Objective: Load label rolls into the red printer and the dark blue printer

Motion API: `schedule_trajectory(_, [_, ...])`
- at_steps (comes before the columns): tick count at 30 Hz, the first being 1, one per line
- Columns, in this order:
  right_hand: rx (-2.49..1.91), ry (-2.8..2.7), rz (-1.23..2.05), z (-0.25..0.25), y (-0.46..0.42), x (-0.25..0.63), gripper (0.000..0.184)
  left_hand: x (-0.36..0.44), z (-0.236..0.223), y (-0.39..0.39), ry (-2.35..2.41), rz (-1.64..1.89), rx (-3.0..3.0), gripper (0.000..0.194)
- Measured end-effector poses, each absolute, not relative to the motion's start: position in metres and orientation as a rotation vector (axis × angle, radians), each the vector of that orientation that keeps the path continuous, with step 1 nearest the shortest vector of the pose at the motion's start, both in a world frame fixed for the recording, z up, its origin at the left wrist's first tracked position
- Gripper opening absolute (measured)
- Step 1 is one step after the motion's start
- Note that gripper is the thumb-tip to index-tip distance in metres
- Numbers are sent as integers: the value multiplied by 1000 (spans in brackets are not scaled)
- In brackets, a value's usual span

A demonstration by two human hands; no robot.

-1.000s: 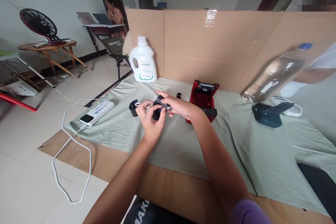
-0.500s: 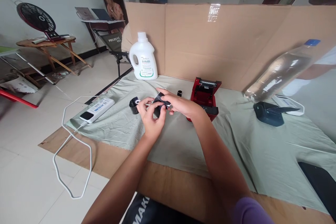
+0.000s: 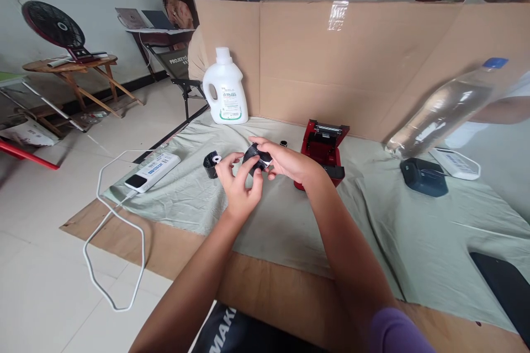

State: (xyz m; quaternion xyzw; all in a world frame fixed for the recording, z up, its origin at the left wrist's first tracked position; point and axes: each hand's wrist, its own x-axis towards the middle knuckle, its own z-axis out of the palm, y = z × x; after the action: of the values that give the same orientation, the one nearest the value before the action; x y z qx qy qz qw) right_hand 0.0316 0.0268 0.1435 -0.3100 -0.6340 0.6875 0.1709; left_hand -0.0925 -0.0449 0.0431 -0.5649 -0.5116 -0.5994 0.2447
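Across the back of the desk [image 3: 182, 259], a tall cardboard panel [image 3: 314, 60] is stood up, and most of the desk is covered by a pale green cloth [image 3: 285, 237]. At the right, a large clear bottle [image 3: 445, 107] is leaned towards the panel, and part of a person's arm [image 3: 501, 111] is cut off by the picture's edge. A white jug [image 3: 227, 94] is placed upright at the back left, with a white power strip [image 3: 161, 168] nearer on the cloth. A dark slab [image 3: 499, 281] is cropped at the right edge. The front of an open red case [image 3: 310, 146] is partly covered by the right forearm. To the left of the hands, a black cup-like part [image 3: 211, 168] is seen with a white ring inside. Between the two hands, a black piece [image 3: 251, 150] is held above the cloth: it is gripped by the bent fingertips of the left hand [image 3: 238, 190] and by the fingers of the right hand [image 3: 292, 164]. Its full shape is hidden by the fingers. Just behind the right hand, a small black cylinder [image 3: 284, 143] is partly hidden.
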Motion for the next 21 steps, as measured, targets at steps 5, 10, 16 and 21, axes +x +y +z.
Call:
schedule_trajectory(5, [-879, -1764, 1981, 145, 27, 32, 40, -94, 42, -45, -1407, -1589, -1564, 22])
schedule_trajectory(10, [-911, -1748, 1993, 148, 25, 31, 30, -94, 43, -45, -1402, -1521, -1562, 21])
schedule_trajectory(16, [-862, -1847, 2021, 142, 26, 30, 22, -91, 43, -45, -1483, -1561, -1602, 15])
schedule_trajectory(21, [-1003, -1886, 1976, 133, 29, 30, 27, -87, 38, -44, -1560, -1636, -1642, 15])
